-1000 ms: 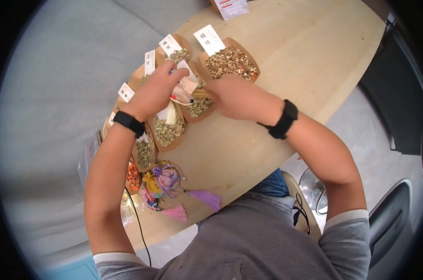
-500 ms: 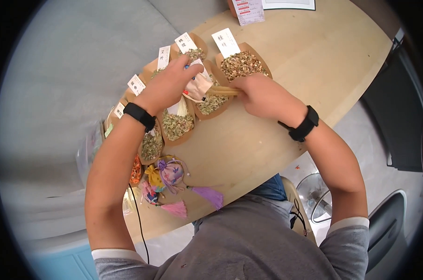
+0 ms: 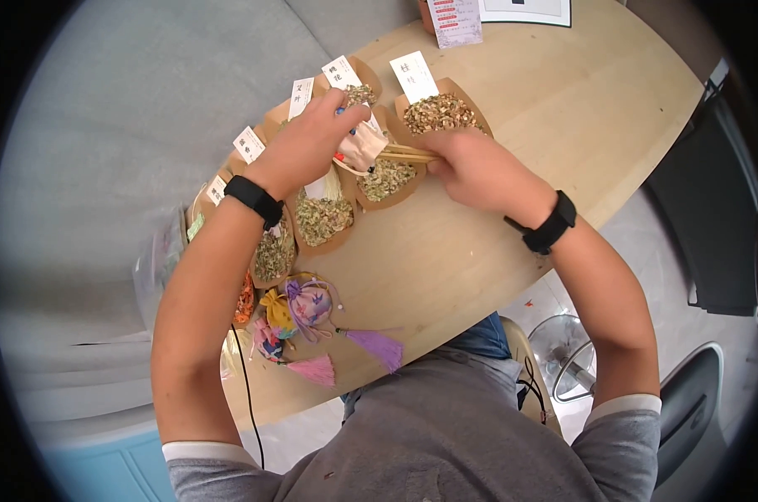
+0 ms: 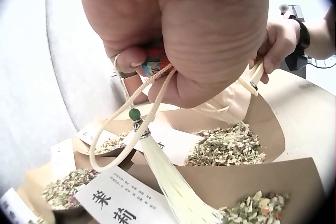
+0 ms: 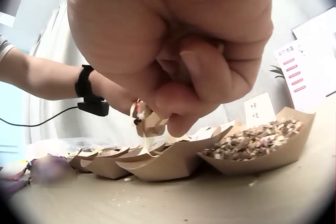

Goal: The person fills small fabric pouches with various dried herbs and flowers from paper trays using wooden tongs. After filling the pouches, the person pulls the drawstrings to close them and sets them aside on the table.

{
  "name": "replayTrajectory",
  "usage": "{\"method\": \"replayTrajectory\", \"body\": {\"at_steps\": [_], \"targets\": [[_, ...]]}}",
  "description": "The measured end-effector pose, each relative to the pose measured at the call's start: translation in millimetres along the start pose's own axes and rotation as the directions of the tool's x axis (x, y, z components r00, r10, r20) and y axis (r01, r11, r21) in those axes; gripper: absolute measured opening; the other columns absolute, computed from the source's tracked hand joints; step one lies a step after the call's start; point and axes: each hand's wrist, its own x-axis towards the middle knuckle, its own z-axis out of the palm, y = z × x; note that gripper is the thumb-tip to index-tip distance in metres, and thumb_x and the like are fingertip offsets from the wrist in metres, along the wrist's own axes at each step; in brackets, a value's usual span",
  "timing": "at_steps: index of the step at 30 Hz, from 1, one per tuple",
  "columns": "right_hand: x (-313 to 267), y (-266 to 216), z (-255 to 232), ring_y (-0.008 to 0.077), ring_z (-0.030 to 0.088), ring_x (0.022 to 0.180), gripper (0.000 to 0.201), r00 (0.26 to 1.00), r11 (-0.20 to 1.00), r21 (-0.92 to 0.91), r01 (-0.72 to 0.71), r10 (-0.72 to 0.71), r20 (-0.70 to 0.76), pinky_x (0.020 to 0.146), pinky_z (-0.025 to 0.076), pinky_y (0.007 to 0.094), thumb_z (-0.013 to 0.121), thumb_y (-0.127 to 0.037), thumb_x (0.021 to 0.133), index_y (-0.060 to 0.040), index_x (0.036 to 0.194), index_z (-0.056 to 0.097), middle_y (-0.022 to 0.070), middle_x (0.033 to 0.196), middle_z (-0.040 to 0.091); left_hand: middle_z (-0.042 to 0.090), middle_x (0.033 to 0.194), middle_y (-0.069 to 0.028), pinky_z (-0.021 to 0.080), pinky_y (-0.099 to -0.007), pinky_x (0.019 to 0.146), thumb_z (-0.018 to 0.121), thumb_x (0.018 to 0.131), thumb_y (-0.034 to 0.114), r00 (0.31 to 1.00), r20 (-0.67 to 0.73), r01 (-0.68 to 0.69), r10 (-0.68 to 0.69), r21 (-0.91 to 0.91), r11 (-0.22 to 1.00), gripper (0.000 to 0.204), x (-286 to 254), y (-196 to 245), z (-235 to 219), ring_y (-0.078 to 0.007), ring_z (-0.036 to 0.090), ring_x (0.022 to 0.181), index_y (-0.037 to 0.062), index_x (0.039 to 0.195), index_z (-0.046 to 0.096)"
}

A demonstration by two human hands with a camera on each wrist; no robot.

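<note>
My left hand (image 3: 308, 144) grips a small cream drawstring pouch (image 3: 362, 149) with coloured patches, over the paper trays. From it hang a cord loop (image 4: 95, 148), a green bead (image 4: 135, 114) and a cream tassel (image 4: 170, 179). My right hand (image 3: 489, 171) holds slim wooden tongs (image 3: 410, 155), their far ends at the pouch's mouth; the tips are hidden there. Close below the pouch, a brown paper tray (image 5: 173, 163) holds dried herbs (image 3: 385, 181). Another tray (image 3: 461, 86) of brownish chopped herbs (image 3: 440, 115) stands just behind the right hand.
More trays with herbs and white name cards (image 3: 414, 77) line the table's left side. Finished-looking pouches, including a purple one (image 3: 310, 303) with a tassel (image 3: 377, 347), lie near the front edge. A printed sign (image 3: 456, 23) stands at the back; a black cable (image 3: 247, 393) runs down the left.
The head view has shifted, so the trays appear farther right. My right hand has drawn back slightly from the pouch, and more of the tongs shows. My left hand keeps its grip.
</note>
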Motion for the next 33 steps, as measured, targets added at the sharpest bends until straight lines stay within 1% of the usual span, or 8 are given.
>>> {"method": "replayTrajectory", "body": {"at_steps": [11, 16, 20, 22, 23, 25, 30, 33], "targets": [[-1.4, 7.9, -16.8, 0.0414, 0.065, 0.085, 0.031, 0.992, 0.993, -0.112, 0.029, -0.014, 0.126, 0.078, 0.052, 0.0460, 0.060, -0.002, 0.085, 0.0019, 0.115, 0.066, 0.0247, 0.092, 0.068, 0.052, 0.115, -0.0129, 0.052, -0.0417, 0.087, 0.055, 0.078, -0.016, 0.995, -0.056, 0.080, -0.082, -0.044, 0.996, 0.054, -12.9, 1.2, -15.1, -0.0344, 0.056, 0.112, 0.0117, 0.125, 0.056], [10.9, -23.5, -24.2, 0.0365, 0.067, 0.078, 0.038, 0.976, 0.967, 0.154, -0.204, 0.213, -0.043, 0.072, 0.052, 0.0435, 0.070, -0.027, 0.089, 0.0069, 0.104, 0.061, 0.0224, 0.083, 0.067, 0.052, 0.118, -0.0157, 0.051, -0.0424, 0.090, 0.061, 0.075, -0.014, 0.942, -0.165, 0.240, -0.292, -0.280, 0.930, 0.060, -37.1, -10.7, -28.9, -0.0394, 0.055, 0.114, 0.0112, 0.129, 0.052], [49.7, -68.8, -3.0, 0.0294, 0.065, 0.076, 0.058, 0.995, 0.987, 0.148, -0.063, 0.072, -0.062, 0.071, 0.051, 0.0399, 0.078, -0.043, 0.084, 0.0075, 0.103, 0.057, 0.0164, 0.082, 0.064, 0.053, 0.117, -0.0181, 0.051, -0.0407, 0.091, 0.072, 0.076, -0.004, 0.847, -0.469, 0.157, -0.249, -0.226, 0.961, 0.061, -57.8, -11.6, -38.8, -0.0379, 0.058, 0.108, 0.0059, 0.131, 0.048], [74.0, -96.8, 17.3, 0.0236, 0.062, 0.073, 0.059, 0.905, 0.912, 0.317, 0.260, -0.116, -0.410, 0.068, 0.050, 0.0373, 0.083, -0.045, 0.077, 0.0044, 0.097, 0.057, 0.0120, 0.080, 0.062, 0.055, 0.115, -0.0179, 0.050, -0.0387, 0.091, 0.075, 0.077, -0.001, 0.803, -0.540, 0.183, -0.252, -0.178, 0.967, 0.061, -67.9, -5.4, -52.2, -0.0343, 0.060, 0.105, 0.0030, 0.131, 0.046], [80.9, -119.4, 11.1, 0.0118, 0.063, 0.085, 0.039, 0.950, 0.950, 0.247, 0.191, -0.116, -0.291, 0.071, 0.053, 0.0273, 0.078, -0.023, 0.090, 0.0005, 0.109, 0.054, 0.0043, 0.086, 0.063, 0.056, 0.115, -0.0166, 0.051, -0.0378, 0.089, 0.076, 0.077, -0.001, 0.783, -0.565, 0.126, -0.260, -0.265, 0.956, 0.062, -75.0, -2.4, -61.8, -0.0309, 0.060, 0.101, 0.0023, 0.131, 0.046], [102.4, -148.4, 19.9, 0.0105, 0.063, 0.084, 0.032, 0.963, 0.874, 0.433, 0.220, -0.124, -0.238, 0.070, 0.053, 0.0268, 0.075, -0.018, 0.091, -0.0010, 0.106, 0.053, 0.0035, 0.086, 0.063, 0.063, 0.109, -0.0081, 0.051, -0.0302, 0.076, 0.075, 0.084, 0.006, 0.743, -0.542, 0.127, -0.392, -0.461, 0.878, 0.054, -105.2, 6.7, -79.6, -0.0146, 0.060, 0.087, 0.0025, 0.130, 0.048], [129.3, -250.4, 39.6, 0.0117, 0.062, 0.075, 0.026, 0.964, 0.660, 0.715, 0.230, -0.254, -0.076, 0.065, 0.052, 0.0276, 0.069, -0.007, 0.088, 0.0002, 0.108, 0.054, 0.0064, 0.091, 0.064, 0.054, 0.126, -0.0101, 0.054, -0.0306, 0.090, 0.078, 0.089, 0.015, 0.721, -0.236, 0.170, -0.652, -0.851, 0.496, 0.082, -221.9, 20.7, -130.5, -0.0140, 0.057, 0.110, -0.0001, 0.149, 0.023], [126.6, -286.6, 53.1, 0.0115, 0.062, 0.076, 0.027, 0.949, 0.717, 0.670, 0.193, -0.309, 0.057, 0.065, 0.051, 0.0266, 0.068, -0.009, 0.088, -0.0005, 0.109, 0.052, 0.0069, 0.089, 0.063, 0.064, 0.101, -0.0018, 0.046, -0.0236, 0.066, 0.070, 0.093, 0.014, 0.469, -0.241, 0.173, -0.849, -0.918, 0.356, 0.042, -285.5, 42.8, -139.3, -0.0055, 0.058, 0.080, 0.0051, 0.130, 0.052]]}}
